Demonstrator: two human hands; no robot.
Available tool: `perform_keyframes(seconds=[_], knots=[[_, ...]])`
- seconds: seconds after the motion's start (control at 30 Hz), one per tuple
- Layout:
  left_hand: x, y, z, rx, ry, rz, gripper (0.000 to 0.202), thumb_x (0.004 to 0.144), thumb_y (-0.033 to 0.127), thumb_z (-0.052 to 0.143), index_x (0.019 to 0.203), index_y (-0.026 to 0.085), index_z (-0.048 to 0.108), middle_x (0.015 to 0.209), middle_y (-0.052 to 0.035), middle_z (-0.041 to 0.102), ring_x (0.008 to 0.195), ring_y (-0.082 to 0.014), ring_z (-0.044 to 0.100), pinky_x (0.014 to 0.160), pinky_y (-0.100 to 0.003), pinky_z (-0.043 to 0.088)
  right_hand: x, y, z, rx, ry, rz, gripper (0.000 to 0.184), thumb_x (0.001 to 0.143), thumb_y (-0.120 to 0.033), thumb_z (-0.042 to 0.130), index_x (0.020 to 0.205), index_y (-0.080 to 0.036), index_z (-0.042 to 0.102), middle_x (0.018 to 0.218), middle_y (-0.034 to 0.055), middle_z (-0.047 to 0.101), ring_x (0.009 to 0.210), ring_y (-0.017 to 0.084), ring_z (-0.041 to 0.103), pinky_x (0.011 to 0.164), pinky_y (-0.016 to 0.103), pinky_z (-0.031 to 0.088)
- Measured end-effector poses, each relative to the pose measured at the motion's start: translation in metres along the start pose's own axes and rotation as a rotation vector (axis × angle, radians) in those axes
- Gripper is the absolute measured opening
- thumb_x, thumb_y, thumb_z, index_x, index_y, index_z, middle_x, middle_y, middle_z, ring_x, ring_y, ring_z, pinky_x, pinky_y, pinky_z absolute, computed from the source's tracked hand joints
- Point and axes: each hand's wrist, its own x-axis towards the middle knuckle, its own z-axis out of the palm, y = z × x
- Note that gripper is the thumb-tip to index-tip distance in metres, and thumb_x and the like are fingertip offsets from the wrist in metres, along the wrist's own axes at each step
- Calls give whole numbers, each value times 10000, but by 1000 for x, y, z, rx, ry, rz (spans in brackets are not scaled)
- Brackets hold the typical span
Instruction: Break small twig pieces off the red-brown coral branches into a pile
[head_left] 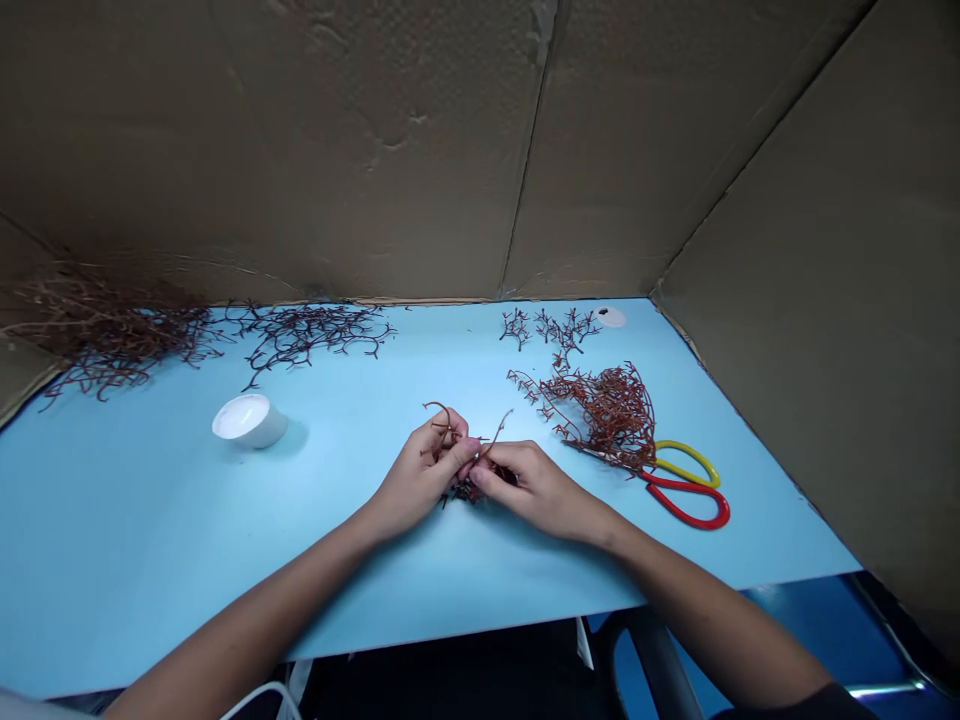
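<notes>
A cardboard wall [300,150] stands behind a pale blue counter [150,540]. Measured from the white tub [247,420], a heap of dried red twigs [112,330] lies behind and to the left, and a dense red twig pile [607,420] lies well to the right, with red-and-yellow-handled scissors [686,522] just beyond it. Right of the tub, the left hand [420,475] and right hand [540,490], both curled closed, pinch a branching sprig [444,425] between them. Its thin forks look light, stiff and brittle, so the thicker stem seems the safest hold, not the tips.
</notes>
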Motion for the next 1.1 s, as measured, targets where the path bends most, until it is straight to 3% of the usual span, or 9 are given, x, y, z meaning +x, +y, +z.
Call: perform_keyframes(seconds=[0.07, 0.2, 0.37, 0.57, 0.63, 0.7, 0.77, 0.97, 1.1], knots=[[1, 0, -3, 79, -32, -3, 454, 931, 601, 737, 918, 178, 573, 731, 28, 566, 674, -126, 522, 671, -250, 438, 0, 0, -1, 40, -4, 22, 370, 1081, -397, 512, 777, -193, 570, 696, -25, 565, 639, 117, 459, 628, 251, 364], [1, 3, -9, 202, -179, 31, 579, 928, 682, 686, 697, 167, 561, 659, 18, 489, 648, -125, 439, 629, -257, 368, -1, 0, -4, 20, 0, 11, 417, 1090, -457, 510, 754, -213, 478, 690, -43, 481, 648, 117, 404, 628, 257, 331], [-6, -4, -10, 87, -273, -55, 603, 967, 662, 655, 626, 184, 515, 535, 61, 329, 518, -92, 251, 508, -265, 205, -4, -2, -5, 178, -125, -23, 445, 1113, -495, 474, 768, -214, 487, 685, -49, 439, 630, 114, 373, 610, 263, 321], [-20, -1, 0, -339, -273, -119, 667, 925, 592, 760, 559, 194, 369, 483, 80, 285, 455, -59, 217, 459, -225, 206, -3, 1, 13, 612, -128, -54, 488, 1098, -506, 528, 708, -218, 467, 617, -56, 433, 544, 102, 361, 548, 273, 317], [-22, 10, 1, -454, -207, -127, 700, 909, 558, 795, 554, 196, 311, 469, 92, 248, 446, -53, 203, 444, -199, 221, -2, -2, 19, 797, -68, -86, 496, 1089, -505, 527, 690, -236, 406, 621, -60, 405, 519, 102, 340, 525, 278, 320], [-22, 21, -2, -520, -77, -112, 721, 877, 525, 842, 574, 197, 275, 469, 104, 218, 451, -51, 179, 431, -171, 227, -1, -8, 21, 832, -11, -139, 494, 1098, -500, 481, 692, -247, 360, 644, -49, 403, 534, 112, 342, 530, 285, 327], [-19, 27, -7, -536, 19, -87, 741, 843, 518, 877, 585, 198, 261, 471, 109, 211, 458, -52, 169, 422, -154, 239, -2, -12, 21, 591, -2, -169, 468, 1120, -467, 436, 713, -242, 381, 672, -31, 429, 584, 129, 371, 570, 292, 341], [-6, 15, -21, -441, 23, -18, 700, 866, 563, 838, 591, 202, 305, 490, 100, 249, 463, -50, 184, 423, -160, 228, 1, 9, 17, -544, 123, -243, 272, 1100, -283, 481, 899, -202, 645, 825, 53, 629, 749, 184, 536, 688, 318, 415], [-4, 5, -20, -343, 62, 27, 678, 892, 587, 801, 599, 207, 322, 509, 98, 252, 462, -50, 191, 427, -178, 208, 1, 26, 13, -807, 177, -278, 223, 1065, -285, 567, 1189, -188, 725, 1003, 115, 713, 858, 229, 622, 710, 336, 479]])
